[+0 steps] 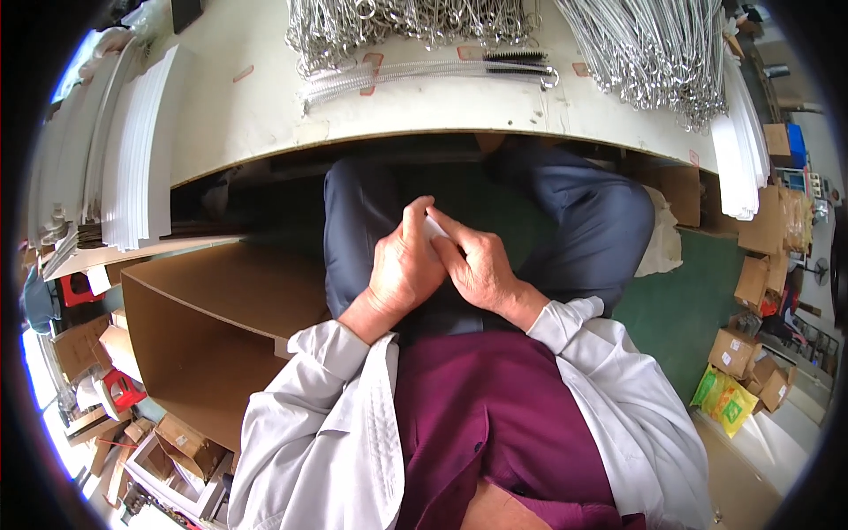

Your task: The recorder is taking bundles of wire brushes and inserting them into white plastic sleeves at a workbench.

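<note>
White piece (mostly hidden) is gripped between 2 curled hands, the left hand and the right hand.

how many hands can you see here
2: the left hand and the right hand, close together near the middle, a small white piece between them; no others show.

Before the counter, the left hand and right hand meet with a small piece between them. Looped wires lie on the counter's far middle, wire rods on its right, coils nearer its front edge; strip stacks stand at its left end, a carton left-front.
</note>
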Demonstrator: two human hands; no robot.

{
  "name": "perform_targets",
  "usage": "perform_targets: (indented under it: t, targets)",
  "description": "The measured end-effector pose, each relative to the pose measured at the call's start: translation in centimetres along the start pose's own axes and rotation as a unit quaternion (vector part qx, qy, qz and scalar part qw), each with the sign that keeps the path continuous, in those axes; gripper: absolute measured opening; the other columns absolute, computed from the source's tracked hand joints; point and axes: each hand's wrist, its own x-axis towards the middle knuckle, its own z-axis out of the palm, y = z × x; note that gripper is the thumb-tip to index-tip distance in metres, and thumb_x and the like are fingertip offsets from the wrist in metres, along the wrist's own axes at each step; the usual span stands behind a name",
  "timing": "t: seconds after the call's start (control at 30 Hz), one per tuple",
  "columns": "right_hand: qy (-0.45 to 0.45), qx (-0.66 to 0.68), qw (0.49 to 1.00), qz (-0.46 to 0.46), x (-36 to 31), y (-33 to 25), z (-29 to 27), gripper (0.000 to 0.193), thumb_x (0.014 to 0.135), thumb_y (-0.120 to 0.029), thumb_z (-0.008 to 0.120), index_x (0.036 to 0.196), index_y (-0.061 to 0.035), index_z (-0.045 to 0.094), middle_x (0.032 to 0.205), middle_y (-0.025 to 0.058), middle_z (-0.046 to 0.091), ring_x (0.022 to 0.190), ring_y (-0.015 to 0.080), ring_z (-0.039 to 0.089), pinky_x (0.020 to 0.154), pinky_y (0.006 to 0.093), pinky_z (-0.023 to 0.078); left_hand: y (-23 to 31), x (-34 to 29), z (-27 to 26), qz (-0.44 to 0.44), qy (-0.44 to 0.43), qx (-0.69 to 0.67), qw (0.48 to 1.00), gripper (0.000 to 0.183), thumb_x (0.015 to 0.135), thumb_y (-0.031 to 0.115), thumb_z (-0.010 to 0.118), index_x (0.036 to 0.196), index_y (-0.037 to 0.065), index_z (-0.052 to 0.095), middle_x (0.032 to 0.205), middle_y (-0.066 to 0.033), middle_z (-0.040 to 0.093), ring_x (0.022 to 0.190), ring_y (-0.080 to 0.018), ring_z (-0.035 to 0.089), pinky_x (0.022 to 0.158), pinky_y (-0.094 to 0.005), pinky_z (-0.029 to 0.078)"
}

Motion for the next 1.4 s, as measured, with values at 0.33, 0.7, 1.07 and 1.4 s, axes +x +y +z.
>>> perform_targets:
  t: [0.33, 0.7, 1.07, 1.4]
  targets:
    - [0.043, -0.085, 0.990, -0.102, 5.7, -1.5, -4.4, 0.027, 0.095, -0.013, 0.066, 0.117, 0.0021, 0.068, 0.083, 0.0196, 0.069, 0.068, 0.0347, 0.068, 0.062, 0.0406, 0.055, -0.2, -1.3, -5.6, -0.047, -0.085, 0.062, 0.993, 0.064, 0.076, 0.027, 0.087, 0.123, 0.000, 0.054, 0.098, -0.0240, 0.069, 0.090, -0.0410, 0.071, 0.077, -0.0454, 0.058]
    - [0.036, -0.430, 0.847, -0.312, 16.8, -3.4, -4.2, 0.036, 0.093, -0.010, 0.061, 0.127, 0.0022, 0.063, 0.122, 0.0151, 0.065, 0.116, 0.0300, 0.059, 0.103, 0.0431, 0.045, -0.6, -0.9, -13.2, -0.189, 0.073, -0.218, 0.955, 0.050, 0.084, 0.012, 0.076, 0.128, -0.001, 0.055, 0.085, -0.0048, 0.067, 0.069, -0.0089, 0.061, 0.065, -0.0256, 0.052]
    - [0.060, -0.398, 0.846, -0.350, 17.6, -1.9, -3.9, 0.024, 0.085, -0.005, 0.059, 0.106, -0.0025, 0.070, 0.095, 0.0112, 0.064, 0.094, 0.0304, 0.062, 0.088, 0.0414, 0.050, -5.1, 1.7, -16.4, -0.285, 0.175, -0.500, 0.799, 0.062, 0.099, 0.050, 0.061, 0.131, -0.002, 0.053, 0.085, -0.0146, 0.067, 0.065, -0.0193, 0.063, 0.061, -0.0342, 0.056]
    - [0.002, -0.298, 0.911, -0.285, 13.9, -5.1, -5.5, 0.012, 0.092, -0.003, 0.065, 0.104, -0.0017, 0.066, 0.092, 0.0102, 0.063, 0.079, 0.0319, 0.067, 0.070, 0.0402, 0.056, -6.1, 3.5, -19.8, -0.233, 0.323, -0.566, 0.722, 0.059, 0.095, 0.046, 0.068, 0.118, -0.006, 0.052, 0.095, -0.0189, 0.064, 0.078, -0.0242, 0.066, 0.077, -0.0390, 0.062]
